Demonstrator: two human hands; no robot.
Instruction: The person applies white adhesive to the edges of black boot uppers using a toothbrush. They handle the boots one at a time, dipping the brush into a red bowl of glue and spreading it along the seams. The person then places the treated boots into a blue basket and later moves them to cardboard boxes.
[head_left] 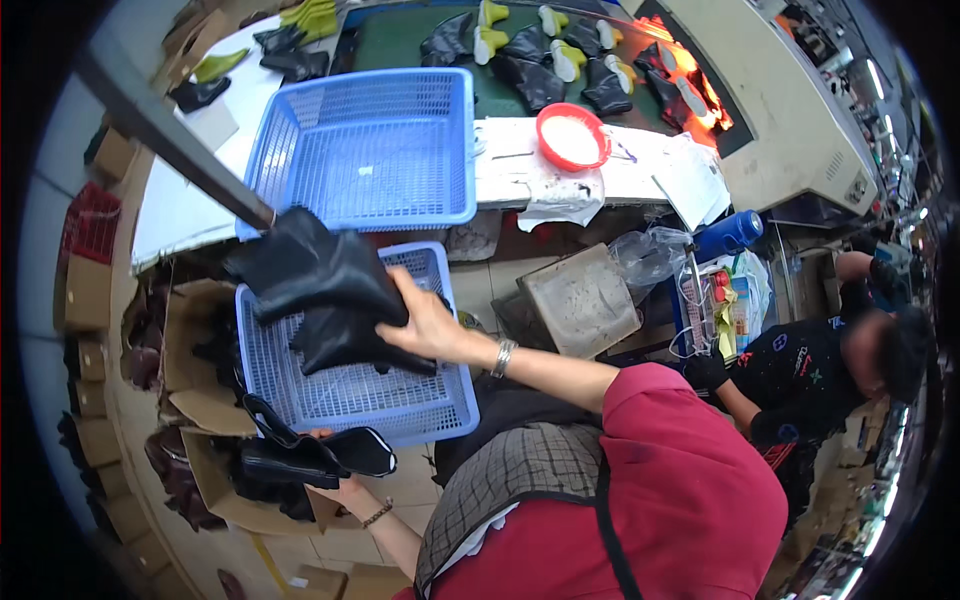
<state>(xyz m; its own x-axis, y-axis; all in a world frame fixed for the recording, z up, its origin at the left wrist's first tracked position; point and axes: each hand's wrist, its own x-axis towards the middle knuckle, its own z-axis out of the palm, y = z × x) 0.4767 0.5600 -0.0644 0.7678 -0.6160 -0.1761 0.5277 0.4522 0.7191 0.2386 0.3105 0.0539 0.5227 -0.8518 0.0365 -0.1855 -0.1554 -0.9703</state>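
**Two hands full of soft leather over the lower crate**

I have the right hand (425, 322) pinching the near ends of a small bundle of black leather pieces (325, 275), thumb against fingers; it hangs over the lower blue crate (461, 395), covering its far left corner and reaching toward its middle. The left hand (345, 488) curls around a pale-edged black piece (365, 452) near that crate's near left corner; whether this piece touches the rim, I cannot tell. Past the crate, the upper blue crate (463, 150) stands along the near edge of the surface (165, 220).

To do this well, I would pinch the bundle deep enough to catch every layer, since a one-ended hold probably lets soft leather droop and slide apart. I'd carry both loads above the rim so no edge snags, and grip lightly to avoid creasing.
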